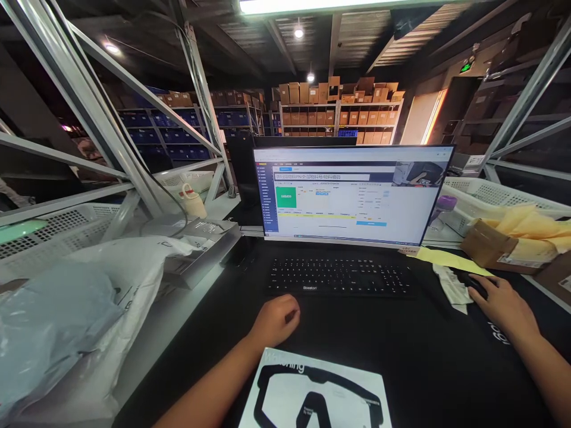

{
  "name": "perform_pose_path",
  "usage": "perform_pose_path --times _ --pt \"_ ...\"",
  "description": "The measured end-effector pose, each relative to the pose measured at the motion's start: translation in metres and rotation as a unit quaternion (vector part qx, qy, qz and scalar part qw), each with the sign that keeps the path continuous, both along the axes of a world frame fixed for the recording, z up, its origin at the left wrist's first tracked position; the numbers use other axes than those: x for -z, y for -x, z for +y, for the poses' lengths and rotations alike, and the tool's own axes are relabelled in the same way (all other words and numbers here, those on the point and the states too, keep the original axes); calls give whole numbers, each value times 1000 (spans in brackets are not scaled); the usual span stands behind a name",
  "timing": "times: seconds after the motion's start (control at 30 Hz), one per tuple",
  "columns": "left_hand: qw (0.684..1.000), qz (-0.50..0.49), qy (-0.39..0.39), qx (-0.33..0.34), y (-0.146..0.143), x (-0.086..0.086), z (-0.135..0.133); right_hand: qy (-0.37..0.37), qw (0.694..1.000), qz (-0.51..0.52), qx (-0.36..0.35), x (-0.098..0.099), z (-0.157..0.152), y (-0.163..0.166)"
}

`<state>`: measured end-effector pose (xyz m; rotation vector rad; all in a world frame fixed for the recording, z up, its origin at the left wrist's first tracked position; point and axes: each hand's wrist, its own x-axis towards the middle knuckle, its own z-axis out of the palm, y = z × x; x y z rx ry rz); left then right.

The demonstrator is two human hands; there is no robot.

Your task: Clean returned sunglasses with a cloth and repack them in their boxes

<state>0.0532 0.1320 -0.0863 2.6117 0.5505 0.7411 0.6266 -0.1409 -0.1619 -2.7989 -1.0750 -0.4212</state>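
Observation:
My left hand [276, 321] rests on the black desk mat with its fingers curled into a loose fist, and nothing shows in it. It lies just below the black keyboard [339, 276], not pressing any keys. Over at the right, my right hand [508, 303] covers a dark computer mouse [478, 286], fingers draped on top. A crumpled white paper slip [452, 288] lies beside the mouse. In front of my body is a white box [343, 395] printed with a black goggle shape, cut off by the lower edge. The monitor [321, 202] is lit with a form and a green square.
White plastic bags [89, 309] lie at the left, near a grey box [200, 249] and a cream bottle [193, 201]. A cardboard box [504, 246] with yellow envelopes stands at the right. Metal posts frame the desk; shelves of boxes [339, 113] stand behind.

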Motion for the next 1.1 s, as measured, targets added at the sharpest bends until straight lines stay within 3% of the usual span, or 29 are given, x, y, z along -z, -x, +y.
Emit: perform_pose_path --times 0.5,1.1 --pt "1000 0 0 2 0 1 0 -4 1000 1 -4 -1 2 -1" --pt "1000 2 -6 -3 -1 6 3 -32 999 -7 -12 15 2 -16"
